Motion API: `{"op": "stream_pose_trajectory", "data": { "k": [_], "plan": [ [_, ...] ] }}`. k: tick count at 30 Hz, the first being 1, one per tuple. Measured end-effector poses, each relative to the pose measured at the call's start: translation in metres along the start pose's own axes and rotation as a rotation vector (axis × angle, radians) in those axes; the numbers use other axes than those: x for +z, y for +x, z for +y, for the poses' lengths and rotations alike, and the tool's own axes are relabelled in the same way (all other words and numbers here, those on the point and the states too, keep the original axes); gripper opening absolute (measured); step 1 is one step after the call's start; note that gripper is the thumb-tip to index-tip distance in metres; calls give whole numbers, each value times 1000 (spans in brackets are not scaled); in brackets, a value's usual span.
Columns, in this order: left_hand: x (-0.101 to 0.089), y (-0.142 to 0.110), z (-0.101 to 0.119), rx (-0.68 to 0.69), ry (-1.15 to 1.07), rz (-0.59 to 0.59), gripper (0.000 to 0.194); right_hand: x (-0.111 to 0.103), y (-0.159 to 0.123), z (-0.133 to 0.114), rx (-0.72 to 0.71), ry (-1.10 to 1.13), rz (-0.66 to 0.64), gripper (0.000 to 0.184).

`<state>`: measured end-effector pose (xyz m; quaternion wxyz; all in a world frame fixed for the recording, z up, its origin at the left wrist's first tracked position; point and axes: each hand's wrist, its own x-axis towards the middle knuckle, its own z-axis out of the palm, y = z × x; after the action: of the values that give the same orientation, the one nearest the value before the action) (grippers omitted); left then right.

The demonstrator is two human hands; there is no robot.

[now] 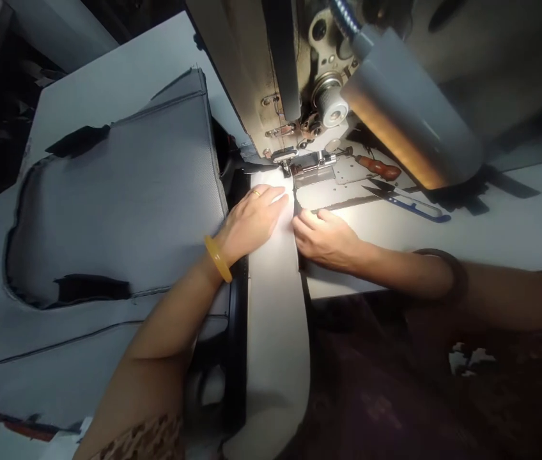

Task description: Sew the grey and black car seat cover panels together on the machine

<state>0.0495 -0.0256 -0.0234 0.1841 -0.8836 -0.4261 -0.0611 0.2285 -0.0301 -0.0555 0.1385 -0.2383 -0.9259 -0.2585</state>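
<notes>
A long pale fabric strip [275, 319] with a dark edge runs under the presser foot [286, 165] of a sewing machine [237, 57] and hangs over the table's front edge. My left hand [254, 217], with a ring and a yellow bangle at the wrist, lies flat on the strip, fingers stretched toward the needle area. At the strip's right edge, just in front of the foot, my right hand [323, 236] has its fingers curled in a pinch on the dark-edged border. The fingertips are partly hidden.
On the left lies a large grey sewn fabric panel [156, 185] with black flaps. Thread snips [412, 203] and a wooden-handled tool [379, 167] rest right of the needle. A lamp [410, 108] hangs low over the right side. Dark scraps [463, 191] lie beneath it.
</notes>
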Motion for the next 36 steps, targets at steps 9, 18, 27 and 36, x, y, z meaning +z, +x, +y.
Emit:
{"op": "stream_pose_trajectory", "data": {
  "k": [9, 18, 27, 36],
  "plan": [
    [1, 3, 3, -12, -35, -48, 31, 7, -3, 6, -336, -21, 79, 32],
    [-3, 5, 8, -34, -14, -81, 26, 8, -9, 8, -270, 20, 224, 29],
    [0, 14, 4, -42, 64, -33, 20, 9, -3, 18, -222, 54, 365, 25],
    [4, 22, -3, -44, 74, -22, 30, 13, 2, 21, -205, -61, 350, 26]
  ]
}}
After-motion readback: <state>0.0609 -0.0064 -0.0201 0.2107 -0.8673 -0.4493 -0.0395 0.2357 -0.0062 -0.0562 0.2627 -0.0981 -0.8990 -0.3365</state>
